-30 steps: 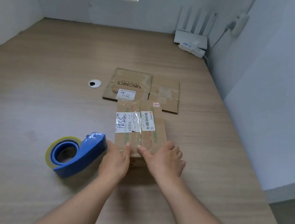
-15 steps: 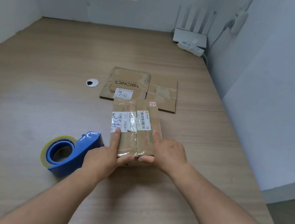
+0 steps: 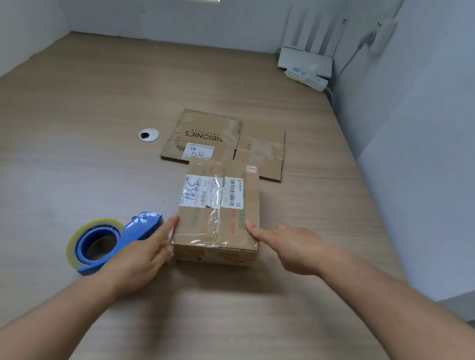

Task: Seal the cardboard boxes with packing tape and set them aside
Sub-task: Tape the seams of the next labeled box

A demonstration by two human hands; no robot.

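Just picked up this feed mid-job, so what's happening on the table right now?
A person has both hands at a small cardboard box on the wooden table, straight fingers of the left hand against its left side and of the right hand against its right edge. Clear tape already covers the top seam. The blue tape dispenser lies unheld by the left hand; flattened cardboard lies behind the box.

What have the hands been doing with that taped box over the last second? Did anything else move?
Both hands left the near end of the box top. The left hand slid out to the left edge of the cardboard box and the right hand to its right edge, fingers straight against it; neither grips it. The box, the blue tape dispenser and the flattened cardboard behind it stayed put.
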